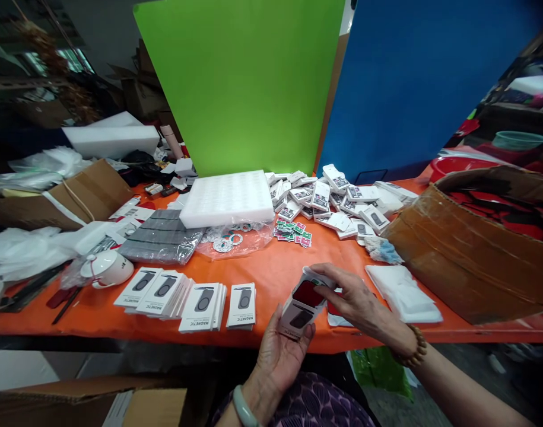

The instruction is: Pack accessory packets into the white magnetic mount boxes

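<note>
My left hand [280,356] is wrapped round the lower part of a small white box [295,318] printed with a picture of a phone holder. The upper end of the box points away from me and tilts to the right. A dark red flat piece [307,293] shows at that end, and the fingers of my right hand [352,299] pinch it there; how far it sits inside the box I cannot tell. Stacks of matching "MAGNETIC" boxes [203,303] stand to the left of my hands. Partly behind my right wrist lies another red and white flat item [336,311].
A heap of small white boxes [320,196] lies at the back, with green and red cards [293,231] before it. Nearby are a white foam block [229,198], bagged rings [235,239], a white cup [106,268], a white foam pouch [402,292] and a large carton [458,249].
</note>
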`<state>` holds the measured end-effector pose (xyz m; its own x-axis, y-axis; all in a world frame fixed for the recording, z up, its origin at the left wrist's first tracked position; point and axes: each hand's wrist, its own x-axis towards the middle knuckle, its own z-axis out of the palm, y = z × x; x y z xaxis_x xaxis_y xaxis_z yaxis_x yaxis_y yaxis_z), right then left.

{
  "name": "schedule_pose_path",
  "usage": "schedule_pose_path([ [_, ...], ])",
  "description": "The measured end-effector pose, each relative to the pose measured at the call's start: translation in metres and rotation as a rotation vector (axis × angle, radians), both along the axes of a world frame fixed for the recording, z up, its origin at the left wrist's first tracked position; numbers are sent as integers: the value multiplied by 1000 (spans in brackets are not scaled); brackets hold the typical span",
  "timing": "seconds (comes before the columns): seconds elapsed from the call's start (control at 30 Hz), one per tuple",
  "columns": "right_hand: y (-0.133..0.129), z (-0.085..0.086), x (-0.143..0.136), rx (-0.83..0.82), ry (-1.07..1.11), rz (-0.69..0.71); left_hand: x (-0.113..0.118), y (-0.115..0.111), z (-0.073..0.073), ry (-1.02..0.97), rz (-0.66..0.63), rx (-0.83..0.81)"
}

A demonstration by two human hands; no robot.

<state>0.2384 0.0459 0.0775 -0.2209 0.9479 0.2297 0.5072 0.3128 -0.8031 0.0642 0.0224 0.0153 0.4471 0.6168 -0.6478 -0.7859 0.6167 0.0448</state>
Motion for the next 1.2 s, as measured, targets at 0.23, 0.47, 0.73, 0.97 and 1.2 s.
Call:
schedule_pose_path([
  [0.23, 2, -9, -3, -53, 29, 73, 4, -1, -4, 5, 22, -9],
  [0.47, 6, -16, -11, -65, 134, -141, 1, -8, -12, -78, -203, 89],
  [0.73, -2, -23, -6, -391, 393, -12, -35, -3, -10, 27, -729, 539],
  [0.97, -21, -49, -22, -351, 246, -27, -22, -14, -14, 373, -743, 612],
  [1.2, -62, -79, -30, -285, 181, -178, -23, -32, -35, 210, -633, 505],
])
